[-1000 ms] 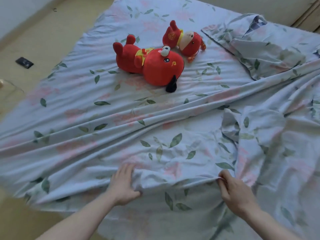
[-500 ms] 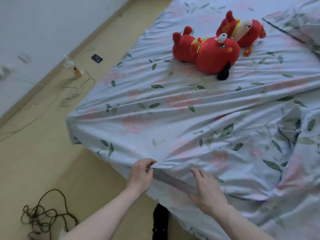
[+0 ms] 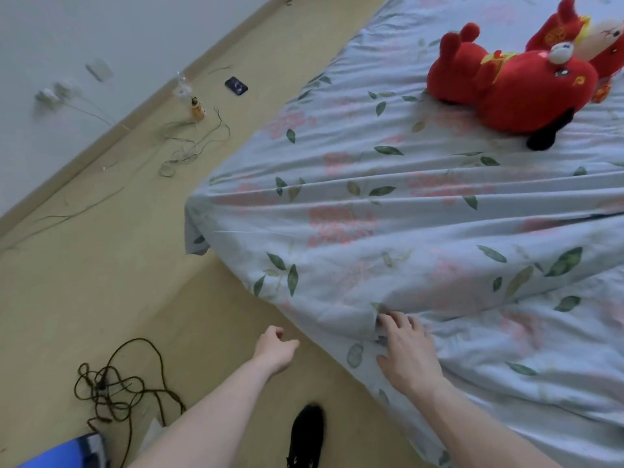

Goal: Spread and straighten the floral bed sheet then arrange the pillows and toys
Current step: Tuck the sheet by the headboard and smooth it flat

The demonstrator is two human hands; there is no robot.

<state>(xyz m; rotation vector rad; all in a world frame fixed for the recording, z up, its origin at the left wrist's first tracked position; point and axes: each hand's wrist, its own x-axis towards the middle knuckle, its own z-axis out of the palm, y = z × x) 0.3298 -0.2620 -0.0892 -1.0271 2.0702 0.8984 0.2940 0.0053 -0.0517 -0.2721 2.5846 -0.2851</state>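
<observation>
Your right hand rests flat on the sheet; left hand, loosely curled, holds nothing. One-sided tugging risks new creases.

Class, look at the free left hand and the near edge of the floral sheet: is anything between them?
Nothing visible. The left hand hangs over bare floor just off the bed's edge, loosely curled and holding nothing. Only open floor separates it from the floral sheet, where the right hand already rests.
</observation>
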